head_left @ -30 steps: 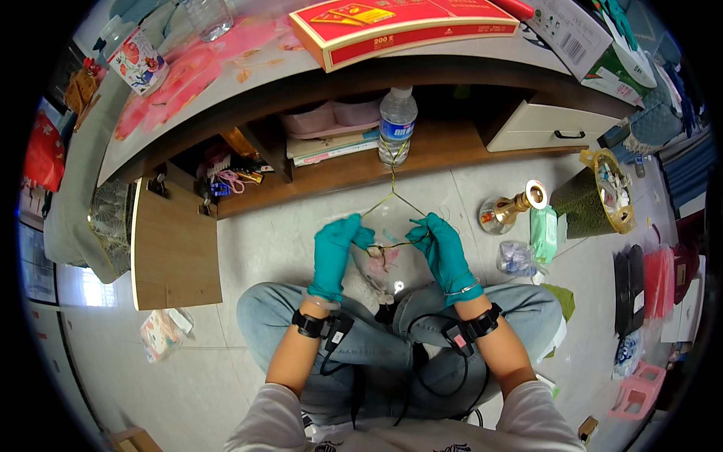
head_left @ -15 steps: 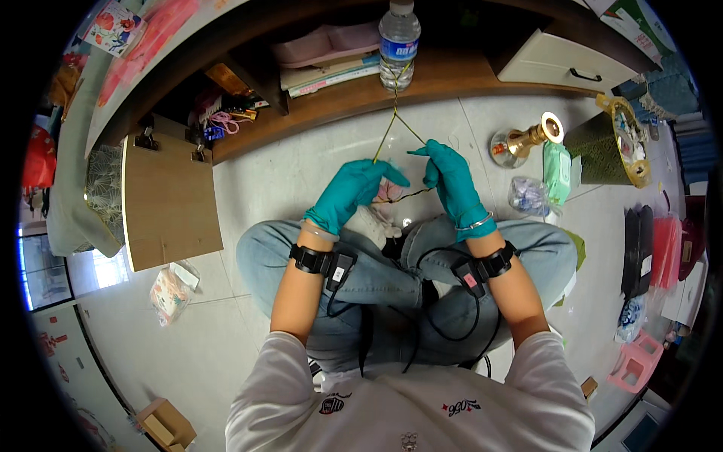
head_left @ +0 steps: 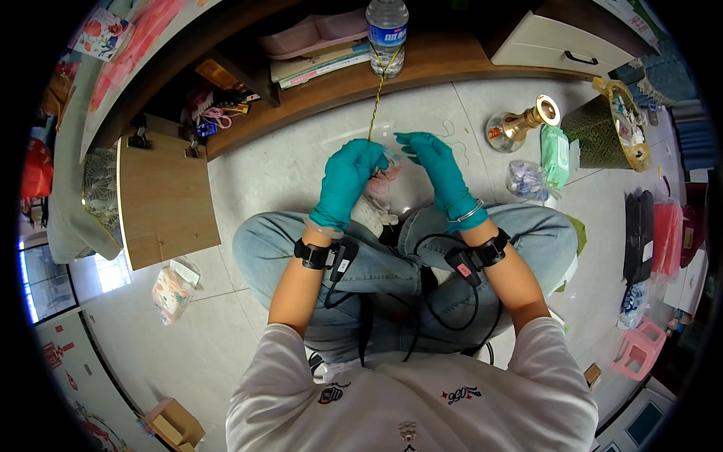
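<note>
A yellow-and-black twisted cord (head_left: 375, 113) runs taut from a clear water bottle (head_left: 387, 36) with a blue label, around which its far end is looped. My left hand (head_left: 345, 181), in a teal glove, pinches the near end of the cord. Just right of it, my right hand (head_left: 437, 167), gloved alike, has its fingers apart and pointing left, with nothing visible in them. Below the hands, between my crossed legs, a pinkish piece (head_left: 385, 179) lies on the floor, partly hidden by the left glove.
The bottle stands on a low brown shelf (head_left: 444, 64) holding books and a pink tray. To the right are a gold-topped glass vessel (head_left: 520, 128), a green wipes pack (head_left: 555, 154), a plastic bag (head_left: 527, 181) and a patterned bin (head_left: 595, 135). A cabinet door (head_left: 167, 203) hangs open at left.
The two spread strands between my hands are now one twisted length held by the left hand. My right hand has let go of its strand. The view has shifted slightly.
</note>
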Tool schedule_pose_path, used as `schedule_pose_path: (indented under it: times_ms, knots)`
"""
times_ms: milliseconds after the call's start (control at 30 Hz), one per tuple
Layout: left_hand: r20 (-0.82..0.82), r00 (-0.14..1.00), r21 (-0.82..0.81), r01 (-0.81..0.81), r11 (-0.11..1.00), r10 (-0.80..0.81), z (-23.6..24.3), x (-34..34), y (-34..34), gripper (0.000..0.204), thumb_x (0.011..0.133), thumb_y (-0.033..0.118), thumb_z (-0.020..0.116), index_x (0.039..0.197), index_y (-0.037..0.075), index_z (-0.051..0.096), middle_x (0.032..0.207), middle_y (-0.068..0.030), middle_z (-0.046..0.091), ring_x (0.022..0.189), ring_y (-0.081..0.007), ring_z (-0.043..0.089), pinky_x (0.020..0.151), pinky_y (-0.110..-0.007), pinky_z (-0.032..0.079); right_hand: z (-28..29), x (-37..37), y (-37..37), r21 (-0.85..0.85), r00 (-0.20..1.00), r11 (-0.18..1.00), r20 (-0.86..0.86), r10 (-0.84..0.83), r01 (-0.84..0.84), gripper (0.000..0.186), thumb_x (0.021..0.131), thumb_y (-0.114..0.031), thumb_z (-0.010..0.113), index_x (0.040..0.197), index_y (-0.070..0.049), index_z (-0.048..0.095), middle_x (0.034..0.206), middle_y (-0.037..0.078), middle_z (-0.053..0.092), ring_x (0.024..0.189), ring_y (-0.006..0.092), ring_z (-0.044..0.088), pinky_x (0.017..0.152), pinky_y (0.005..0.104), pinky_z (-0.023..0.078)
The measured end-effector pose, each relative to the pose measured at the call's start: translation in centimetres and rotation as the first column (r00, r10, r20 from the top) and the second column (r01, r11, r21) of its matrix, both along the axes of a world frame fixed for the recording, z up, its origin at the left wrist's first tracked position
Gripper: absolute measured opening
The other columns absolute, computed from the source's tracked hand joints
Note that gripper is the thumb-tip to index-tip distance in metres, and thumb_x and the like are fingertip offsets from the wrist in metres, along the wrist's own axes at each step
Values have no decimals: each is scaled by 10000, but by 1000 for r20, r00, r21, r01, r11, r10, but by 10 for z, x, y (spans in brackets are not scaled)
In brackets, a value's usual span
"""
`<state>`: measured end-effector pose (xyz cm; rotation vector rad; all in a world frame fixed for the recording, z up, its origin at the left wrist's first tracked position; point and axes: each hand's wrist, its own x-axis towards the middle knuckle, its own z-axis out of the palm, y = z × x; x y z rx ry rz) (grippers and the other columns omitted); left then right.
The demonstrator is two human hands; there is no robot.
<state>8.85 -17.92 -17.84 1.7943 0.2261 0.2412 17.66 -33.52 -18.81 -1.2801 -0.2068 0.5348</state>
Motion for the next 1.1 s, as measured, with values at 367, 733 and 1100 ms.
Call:
schedule_pose_path:
  times_ms: [367, 733, 1100]
  knots:
    - [65, 994, 745, 7, 667, -83, 9, 2, -17, 144, 774, 194, 649, 847, 69, 651, 834, -121, 630, 738, -290, 596, 633, -362, 470, 10, -2, 10, -58, 980, 987, -138, 141, -151, 177, 859, -148, 595, 970, -20, 649, 869, 42, 639, 837, 119, 577, 757, 245, 458]
    - [-119, 950, -748, -277, 603, 289, 19, 6, 22, 325, 918, 248, 515, 716, 20, 626, 483, 53, 218, 429, -63, 201, 424, -241, 217, 3, 27, -9, 115, 946, 985, -314, -85, 127, 204, 895, -214, 524, 922, -38, 623, 725, 49, 599, 651, 148, 573, 644, 263, 480]
    - [-311, 935, -550, -33, 835, -167, 22, 1, 20, 287, 927, 241, 478, 981, 26, 661, 521, 82, 307, 449, -29, 254, 420, -194, 199, 3, 25, -12, 54, 975, 997, -217, -47, 60, 222, 897, -214, 523, 962, -33, 636, 637, 15, 526, 545, 93, 463, 499, 225, 391]
